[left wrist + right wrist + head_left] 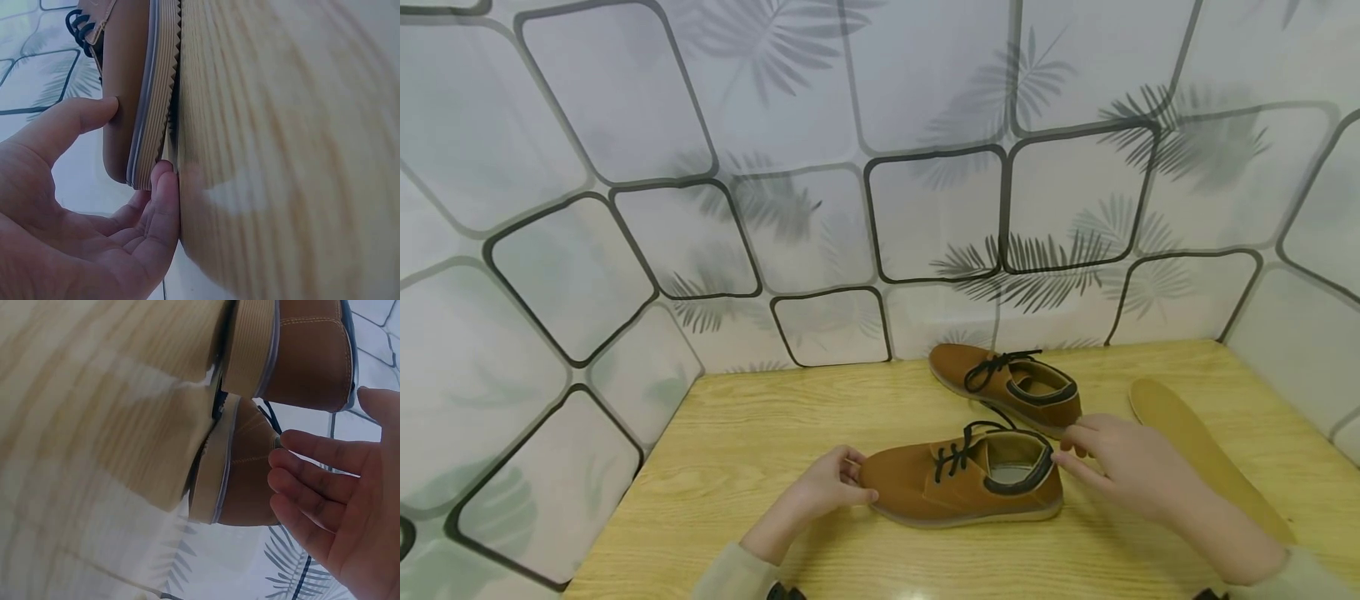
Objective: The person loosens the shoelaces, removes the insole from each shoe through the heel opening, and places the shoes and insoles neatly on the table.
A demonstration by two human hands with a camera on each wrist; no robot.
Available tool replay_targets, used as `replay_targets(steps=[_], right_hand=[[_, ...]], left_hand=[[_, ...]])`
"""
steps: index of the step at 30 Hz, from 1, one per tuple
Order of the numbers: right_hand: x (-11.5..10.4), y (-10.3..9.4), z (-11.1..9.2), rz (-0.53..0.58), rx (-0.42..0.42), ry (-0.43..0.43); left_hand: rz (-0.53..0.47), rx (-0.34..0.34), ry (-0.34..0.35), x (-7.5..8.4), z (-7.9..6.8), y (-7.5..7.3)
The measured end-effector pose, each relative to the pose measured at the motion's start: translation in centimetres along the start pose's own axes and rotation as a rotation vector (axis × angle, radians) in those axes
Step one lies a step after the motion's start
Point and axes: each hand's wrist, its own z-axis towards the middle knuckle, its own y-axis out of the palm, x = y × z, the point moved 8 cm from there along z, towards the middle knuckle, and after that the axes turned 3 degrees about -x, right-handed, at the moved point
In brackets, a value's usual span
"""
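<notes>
A brown lace-up shoe [917,483] with dark laces and a dark padded collar stands upright on the wooden table, its toe to the left. My left hand [820,487] grips the toe. In the left wrist view the thumb presses the brown upper [128,112] while the fingertips sit under the front of the ribbed sole [145,150]. My right hand [1123,462] is at the heel, its thumb at the collar's top edge. Its other fingers, loosely bent and holding nothing, show in the right wrist view beside the heel [309,362].
A matching brown shoe [962,371] stands just behind, also toe left. To the right, a flat tan insole [1187,442] lies on the table [760,425], partly behind my right forearm. Patterned white walls [820,225] rise at the back and sides.
</notes>
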Motion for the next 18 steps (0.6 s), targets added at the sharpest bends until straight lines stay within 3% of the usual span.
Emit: replay_targets(steps=[7,18], right_hand=[[0.4,1.3,0.2,0.066,-0.071,0.061],[1.5,4.1,-0.3,0.405,-0.286,0.172]], left_hand=[[0.004,-0.004,0.006,0.1,-0.1,0.0],[-0.011,-0.004,0.002,-0.1,0.0,0.0]])
